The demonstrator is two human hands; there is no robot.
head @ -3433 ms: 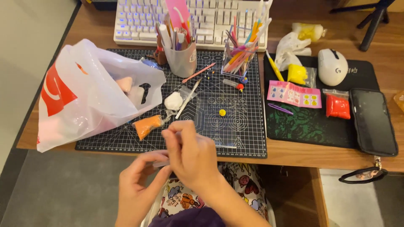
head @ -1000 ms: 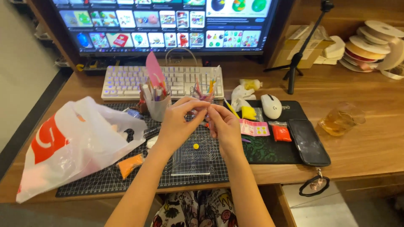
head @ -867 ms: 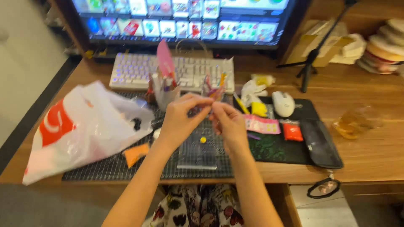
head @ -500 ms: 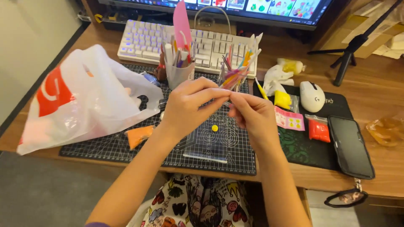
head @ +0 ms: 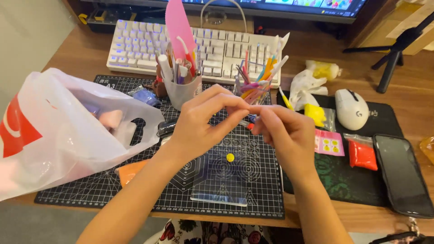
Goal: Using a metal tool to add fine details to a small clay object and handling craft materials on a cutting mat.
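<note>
Wooden worktop (head: 407, 97) fills the view, with a dark gridded cutting mat (head: 253, 199) laid over its middle. At the far left a white plastic bag (head: 58, 135) with a red mark slumps over the mat's left edge, its mouth facing the centre; an orange lump (head: 131, 171) lies just beside it. Behind stands a grey cup of tools (head: 181, 88), and beyond that a white keyboard (head: 149, 49).

The left hand (head: 199, 126) rises from the lower left, forearm slanting over the mat, fingers curled with thumb and forefinger pinched together at the tips. The right hand (head: 287, 133) comes up from the lower right, its fingertips pinched likewise and meeting the left's above the mat, in front of a clear holder of coloured sticks (head: 255, 86). Whatever small thing they pinch is hidden between the fingertips; I cannot tell what it is.

Below the hands a small yellow ball (head: 230, 157) sits on a clear acrylic plate (head: 221, 190), with bare mat around it toward the near edge.

To the right lie a yellow lump (head: 315, 114), a pink card (head: 330, 144), an orange-red packet (head: 361, 155), a white mouse (head: 351, 108) and a black phone (head: 402, 174), crowding that side.
</note>
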